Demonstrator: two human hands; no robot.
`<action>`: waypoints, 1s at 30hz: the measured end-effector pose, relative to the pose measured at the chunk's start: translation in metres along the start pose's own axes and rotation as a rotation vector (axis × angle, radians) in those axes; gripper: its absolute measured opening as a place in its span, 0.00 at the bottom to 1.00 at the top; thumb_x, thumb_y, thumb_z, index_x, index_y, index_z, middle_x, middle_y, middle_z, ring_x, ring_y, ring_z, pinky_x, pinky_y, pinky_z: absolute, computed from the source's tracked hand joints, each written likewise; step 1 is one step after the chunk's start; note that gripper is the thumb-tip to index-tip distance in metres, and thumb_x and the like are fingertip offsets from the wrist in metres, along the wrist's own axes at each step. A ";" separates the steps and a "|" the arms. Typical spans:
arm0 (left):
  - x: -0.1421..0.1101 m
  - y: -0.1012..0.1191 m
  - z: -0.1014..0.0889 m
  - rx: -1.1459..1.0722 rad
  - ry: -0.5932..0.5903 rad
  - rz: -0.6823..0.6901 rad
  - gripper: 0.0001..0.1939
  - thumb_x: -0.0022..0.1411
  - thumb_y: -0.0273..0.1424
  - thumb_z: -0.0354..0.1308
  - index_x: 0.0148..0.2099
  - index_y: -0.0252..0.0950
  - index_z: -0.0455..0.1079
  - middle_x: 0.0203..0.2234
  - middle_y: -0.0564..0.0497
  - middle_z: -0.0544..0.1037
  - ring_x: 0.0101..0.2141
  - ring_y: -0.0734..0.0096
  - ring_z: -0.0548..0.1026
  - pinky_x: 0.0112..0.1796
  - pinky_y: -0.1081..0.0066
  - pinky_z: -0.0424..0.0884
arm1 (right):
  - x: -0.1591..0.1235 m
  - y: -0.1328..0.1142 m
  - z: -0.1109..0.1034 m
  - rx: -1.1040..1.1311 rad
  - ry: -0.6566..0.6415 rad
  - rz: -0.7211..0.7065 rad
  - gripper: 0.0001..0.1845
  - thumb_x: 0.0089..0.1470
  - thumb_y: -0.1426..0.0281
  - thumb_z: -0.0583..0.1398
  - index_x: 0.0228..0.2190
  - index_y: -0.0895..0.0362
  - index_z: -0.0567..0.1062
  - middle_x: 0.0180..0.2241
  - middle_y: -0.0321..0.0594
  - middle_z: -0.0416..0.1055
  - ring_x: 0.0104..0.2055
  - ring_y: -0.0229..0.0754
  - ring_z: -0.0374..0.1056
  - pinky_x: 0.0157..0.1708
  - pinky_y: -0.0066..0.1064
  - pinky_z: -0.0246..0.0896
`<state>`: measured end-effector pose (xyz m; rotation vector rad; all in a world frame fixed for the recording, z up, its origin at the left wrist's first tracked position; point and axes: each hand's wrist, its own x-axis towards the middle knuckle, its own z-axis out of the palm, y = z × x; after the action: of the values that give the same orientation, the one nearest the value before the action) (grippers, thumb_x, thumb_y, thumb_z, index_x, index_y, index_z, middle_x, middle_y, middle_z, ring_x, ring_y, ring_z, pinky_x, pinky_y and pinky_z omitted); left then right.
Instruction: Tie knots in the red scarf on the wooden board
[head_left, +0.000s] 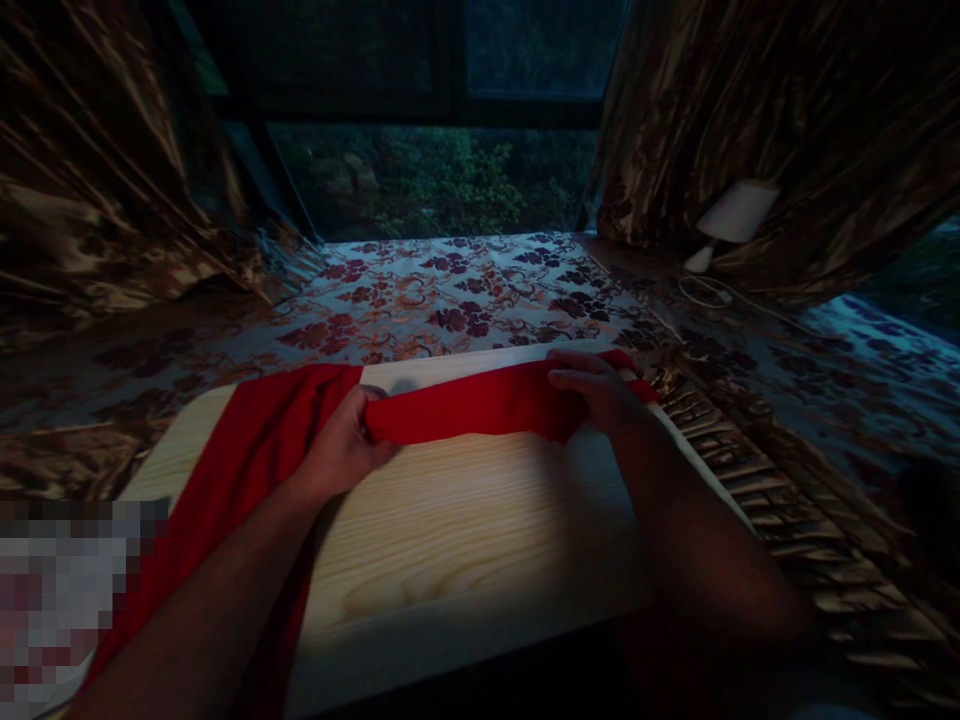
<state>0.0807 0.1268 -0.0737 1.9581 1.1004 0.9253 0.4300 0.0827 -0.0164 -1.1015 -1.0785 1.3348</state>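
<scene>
A narrow band of red cloth (472, 405) stretches between my two hands above a pale wooden tabletop (480, 520). My left hand (352, 440) is closed round the band's left end. At the other end, my right hand (589, 385) pinches the cloth between thumb and fingers, near the table's far right corner. More red fabric (247, 450) lies across the left part of the tabletop, under my left forearm, and runs toward the near edge. Whether it joins the band is hidden behind my left hand.
Beyond the table lies a floral-patterned cover (450, 290) on a window ledge. A white lamp (739, 212) with a cord stands at the right. Patterned curtains (90, 200) hang on both sides of the dark window (420, 170). Pleated fabric (810, 560) borders the table's right side.
</scene>
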 end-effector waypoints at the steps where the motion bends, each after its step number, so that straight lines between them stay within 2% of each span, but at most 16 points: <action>1: 0.001 -0.003 0.002 -0.022 0.063 0.015 0.25 0.49 0.31 0.66 0.47 0.37 0.60 0.33 0.55 0.69 0.29 0.73 0.69 0.29 0.74 0.67 | 0.000 0.002 0.000 -0.006 0.008 0.009 0.13 0.37 0.65 0.70 0.25 0.53 0.74 0.21 0.29 0.70 0.22 0.36 0.62 0.21 0.26 0.52; 4: 0.005 -0.007 0.007 -0.084 0.221 0.070 0.29 0.47 0.30 0.67 0.51 0.37 0.60 0.39 0.51 0.71 0.36 0.70 0.72 0.36 0.72 0.70 | 0.002 0.010 -0.002 -0.031 0.042 0.028 0.13 0.36 0.65 0.71 0.26 0.52 0.74 0.22 0.29 0.70 0.23 0.36 0.62 0.22 0.26 0.53; 6: 0.008 -0.005 0.009 -0.181 0.289 0.056 0.32 0.47 0.30 0.69 0.52 0.38 0.60 0.43 0.49 0.72 0.39 0.69 0.74 0.40 0.70 0.71 | 0.003 0.015 -0.004 -0.050 0.051 0.038 0.13 0.36 0.65 0.71 0.26 0.52 0.75 0.23 0.29 0.70 0.23 0.37 0.63 0.22 0.26 0.53; 9: 0.010 0.001 0.012 -0.361 0.367 -0.046 0.28 0.49 0.34 0.70 0.49 0.39 0.61 0.39 0.52 0.74 0.33 0.73 0.74 0.35 0.73 0.72 | 0.005 0.020 -0.006 -0.072 0.053 0.049 0.13 0.38 0.64 0.71 0.27 0.51 0.75 0.24 0.31 0.71 0.24 0.38 0.63 0.21 0.26 0.54; 11: 0.011 0.005 0.012 -0.480 0.366 -0.116 0.25 0.50 0.36 0.71 0.47 0.39 0.64 0.35 0.54 0.75 0.28 0.75 0.73 0.32 0.76 0.70 | 0.005 0.021 -0.006 -0.086 0.045 0.052 0.12 0.39 0.63 0.70 0.28 0.51 0.75 0.25 0.32 0.72 0.25 0.39 0.64 0.21 0.27 0.55; 13: 0.011 0.010 0.011 -0.618 0.316 -0.166 0.23 0.47 0.37 0.74 0.42 0.38 0.68 0.33 0.55 0.78 0.29 0.75 0.74 0.34 0.76 0.71 | 0.005 0.022 -0.006 -0.096 0.030 0.057 0.12 0.40 0.62 0.70 0.28 0.51 0.75 0.25 0.32 0.72 0.25 0.39 0.64 0.22 0.27 0.55; 16: 0.010 0.015 0.006 -0.828 0.190 -0.229 0.23 0.42 0.39 0.76 0.39 0.38 0.73 0.34 0.51 0.81 0.34 0.67 0.78 0.39 0.70 0.74 | 0.005 0.021 -0.005 -0.080 0.011 0.064 0.14 0.39 0.62 0.71 0.29 0.51 0.75 0.26 0.32 0.72 0.25 0.38 0.65 0.22 0.26 0.56; 18: 0.008 0.015 0.002 -0.899 0.092 -0.275 0.22 0.41 0.41 0.76 0.37 0.37 0.76 0.30 0.49 0.82 0.31 0.63 0.79 0.37 0.67 0.75 | 0.005 0.019 -0.005 -0.049 0.002 0.068 0.16 0.38 0.62 0.72 0.29 0.52 0.75 0.26 0.31 0.73 0.25 0.38 0.65 0.23 0.26 0.56; 21: 0.005 0.011 -0.004 -0.884 -0.046 -0.340 0.18 0.41 0.42 0.75 0.29 0.34 0.78 0.22 0.48 0.79 0.24 0.66 0.76 0.30 0.68 0.74 | 0.006 0.018 -0.005 -0.012 -0.024 0.061 0.17 0.38 0.61 0.72 0.29 0.53 0.75 0.27 0.32 0.73 0.26 0.37 0.65 0.24 0.26 0.57; 25: 0.001 0.004 -0.006 -0.800 -0.170 -0.368 0.21 0.42 0.44 0.75 0.24 0.31 0.76 0.17 0.48 0.76 0.19 0.73 0.70 0.23 0.75 0.66 | 0.006 0.015 -0.005 0.006 -0.038 0.031 0.17 0.40 0.59 0.72 0.29 0.54 0.73 0.25 0.31 0.71 0.25 0.36 0.64 0.25 0.25 0.57; 27: 0.000 0.001 -0.006 -0.762 -0.188 -0.356 0.23 0.44 0.48 0.74 0.23 0.30 0.76 0.17 0.48 0.75 0.19 0.73 0.69 0.23 0.74 0.65 | 0.006 0.015 -0.006 -0.001 -0.023 0.009 0.18 0.41 0.58 0.71 0.29 0.54 0.73 0.25 0.31 0.70 0.25 0.36 0.63 0.24 0.26 0.56; 30: 0.001 -0.001 -0.008 -0.673 -0.197 -0.300 0.28 0.45 0.54 0.71 0.27 0.31 0.77 0.21 0.46 0.77 0.23 0.68 0.71 0.28 0.69 0.68 | 0.007 0.017 -0.006 -0.020 -0.010 -0.017 0.18 0.43 0.56 0.70 0.29 0.54 0.72 0.25 0.31 0.69 0.24 0.36 0.62 0.24 0.26 0.56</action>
<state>0.0742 0.1294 -0.0702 1.2626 0.7993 0.7843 0.4329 0.0889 -0.0339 -1.0993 -1.1088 1.3200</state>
